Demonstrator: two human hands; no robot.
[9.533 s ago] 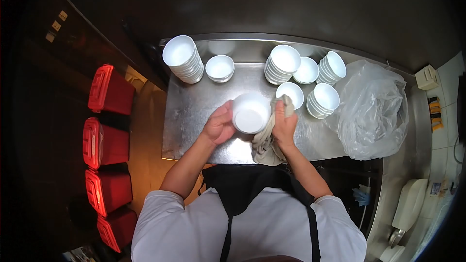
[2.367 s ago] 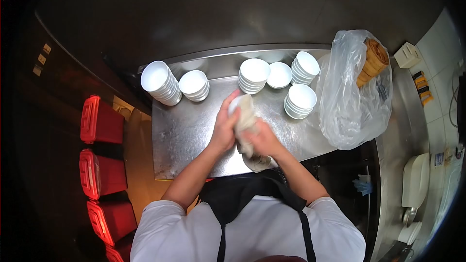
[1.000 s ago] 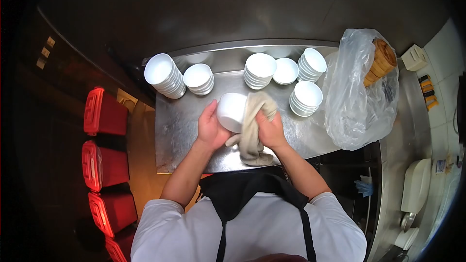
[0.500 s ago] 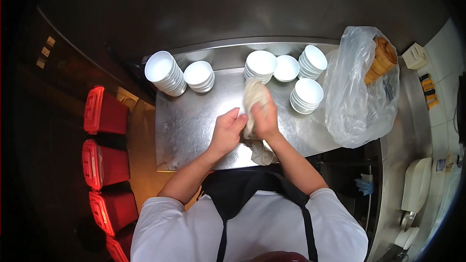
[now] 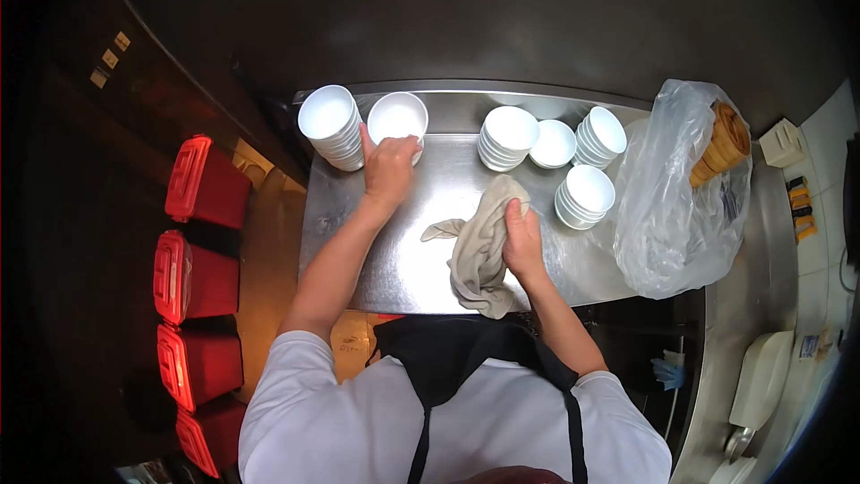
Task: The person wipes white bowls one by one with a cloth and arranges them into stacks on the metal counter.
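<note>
My left hand (image 5: 390, 168) is at the short stack of white bowls (image 5: 398, 116) at the back left of the steel counter (image 5: 403, 251), its fingers wrapped around the near side. Just left of it stands a taller stack of white bowls (image 5: 329, 116). My right hand (image 5: 521, 237) grips a crumpled beige cloth (image 5: 484, 251) above the middle of the counter. Beyond the cloth is another bowl stack (image 5: 511, 133), with a smaller white bowl (image 5: 553, 143) beside it. Two more stacks, one at the back (image 5: 603, 134) and one nearer (image 5: 587, 195), stand to the right.
A clear plastic bag (image 5: 667, 233) with a bamboo steamer (image 5: 724, 143) in it lies on the counter's right side. Red lidded bins (image 5: 210, 184) line the left. At the far right are a white box (image 5: 782, 143) and orange-handled tools (image 5: 802, 211).
My left hand has left the cloth and moved up and left to the short bowl stack. My right hand has drawn the cloth lower and right. The camera view has shifted slightly.
</note>
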